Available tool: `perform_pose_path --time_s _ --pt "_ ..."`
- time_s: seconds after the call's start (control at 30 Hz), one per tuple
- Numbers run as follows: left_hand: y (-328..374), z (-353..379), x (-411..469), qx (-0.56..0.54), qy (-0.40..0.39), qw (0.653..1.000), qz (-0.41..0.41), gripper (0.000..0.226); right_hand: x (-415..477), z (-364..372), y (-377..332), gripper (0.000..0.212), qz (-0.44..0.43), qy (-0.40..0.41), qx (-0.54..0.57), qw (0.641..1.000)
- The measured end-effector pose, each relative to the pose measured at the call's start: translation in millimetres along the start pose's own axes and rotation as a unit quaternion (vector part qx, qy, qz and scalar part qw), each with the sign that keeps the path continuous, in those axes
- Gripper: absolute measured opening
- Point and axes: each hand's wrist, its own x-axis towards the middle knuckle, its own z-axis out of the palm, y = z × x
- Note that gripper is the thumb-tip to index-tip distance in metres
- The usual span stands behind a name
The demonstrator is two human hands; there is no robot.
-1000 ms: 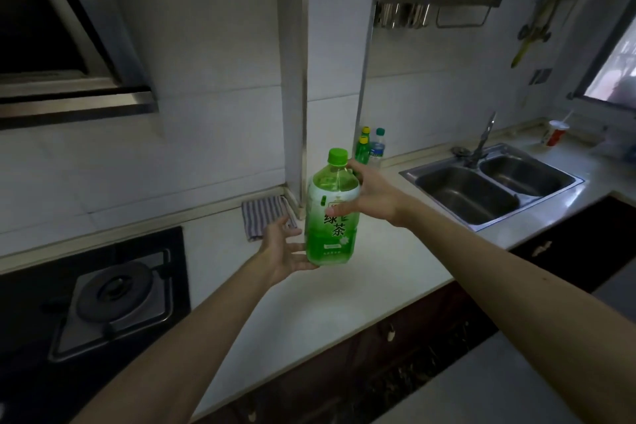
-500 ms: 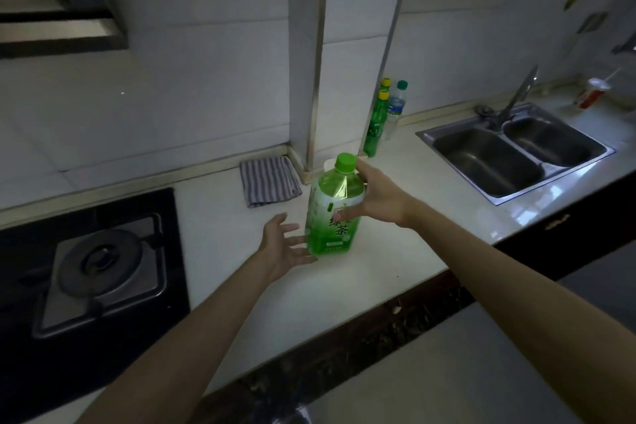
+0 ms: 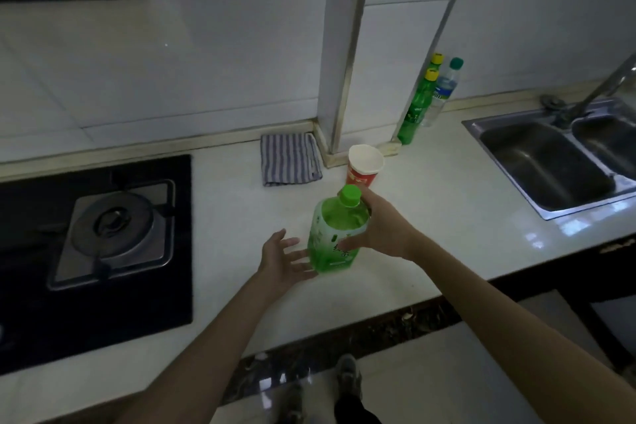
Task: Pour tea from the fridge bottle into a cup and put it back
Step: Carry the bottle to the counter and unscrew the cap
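Note:
A green tea bottle (image 3: pixel 332 234) with a green cap stands upright, low over or on the white counter (image 3: pixel 430 217). My right hand (image 3: pixel 382 227) grips its right side, fingers wrapped round the body. My left hand (image 3: pixel 285 256) is spread open at the bottle's lower left, fingertips at its base. Just behind the bottle stands a red paper cup (image 3: pixel 364 165) with a white inside, upright and open-topped. I cannot see into the cup's bottom.
A striped cloth (image 3: pixel 289 158) lies by the wall pillar. Green and clear bottles (image 3: pixel 418 107) stand in the corner behind the cup. A gas hob (image 3: pixel 110 231) is at the left, a double steel sink (image 3: pixel 557 155) with a tap at the right.
The bottle has come down toward the counter with both hands. My view has tilted downward, and the red cup has come into sight behind the bottle.

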Motion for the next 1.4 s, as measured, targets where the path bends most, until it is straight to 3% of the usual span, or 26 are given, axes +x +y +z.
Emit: perform_pose_path --time_s 0.63,1.4 --pt "-39.4 -10.0 3.0 -0.103 0.126 0.985 0.057 0.030 16.0 34.5 39.2 0.082 -0.078 -0.033 0.015 0.996" --pt "-22.9 -6.0 -18.6 -0.038 0.114 0.988 0.094 0.031 21.3 53.7 45.1 0.080 -0.086 -0.051 -0.013 0.995"
